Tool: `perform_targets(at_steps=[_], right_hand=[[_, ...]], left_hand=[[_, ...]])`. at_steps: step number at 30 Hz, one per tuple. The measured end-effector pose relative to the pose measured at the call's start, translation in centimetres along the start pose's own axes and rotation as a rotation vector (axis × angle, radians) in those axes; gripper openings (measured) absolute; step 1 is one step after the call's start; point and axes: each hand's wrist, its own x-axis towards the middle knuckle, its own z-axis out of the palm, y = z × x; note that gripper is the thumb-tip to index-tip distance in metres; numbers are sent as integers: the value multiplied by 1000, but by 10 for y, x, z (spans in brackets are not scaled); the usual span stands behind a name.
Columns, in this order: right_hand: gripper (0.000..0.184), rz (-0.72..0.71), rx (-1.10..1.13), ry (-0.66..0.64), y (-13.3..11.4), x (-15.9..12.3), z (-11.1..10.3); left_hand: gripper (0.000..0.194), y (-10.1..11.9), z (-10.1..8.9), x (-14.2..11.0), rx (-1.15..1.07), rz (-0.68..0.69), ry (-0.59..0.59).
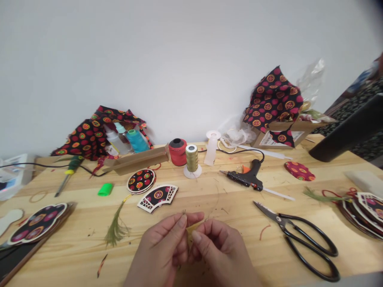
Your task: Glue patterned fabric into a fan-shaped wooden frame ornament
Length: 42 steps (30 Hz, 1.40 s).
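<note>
My left hand and my right hand meet low in the middle of the wooden table. Both pinch a small yellowish bundle of thread between fingertips and thumbs. Just beyond the hands lie a fan-shaped wooden ornament and a round ornament, each faced with black fabric with red dots. An olive-green tassel lies left of my left hand. A gold thread spool stands further back.
Black scissors lie to the right, a black glue gun behind them. A red thread spool, glue bottles, patterned fabric, a screwdriver and a cardboard box line the back. Stacks of ornaments sit at both edges.
</note>
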Motion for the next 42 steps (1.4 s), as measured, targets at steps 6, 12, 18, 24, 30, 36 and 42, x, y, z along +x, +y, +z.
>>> perform_targets(at_steps=[6, 12, 18, 24, 30, 36, 42], right_hand=[[42, 34, 11, -30, -5, 2, 2], [41, 61, 37, -42, -10, 2, 2], [34, -15, -131, -16, -10, -1, -4], [14, -392, -508, 143, -37, 3, -23], [15, 30, -45, -237, -51, 14, -23], [24, 90, -37, -276, -48, 15, -22], [33, 120, -109, -186, -49, 15, -21]], left_hand=[[36, 0, 1, -2, 10, 3, -9], [37, 1, 3, -1, 15, 3, -12], [30, 2, 5, -1, 37, 11, -1], [33, 0, 3, -5, 193, 70, -12], [38, 1, 4, -10, 442, 101, -74], [38, -1, 5, -12, 417, 55, -123], [33, -1, 1, -10, 227, -41, -251]])
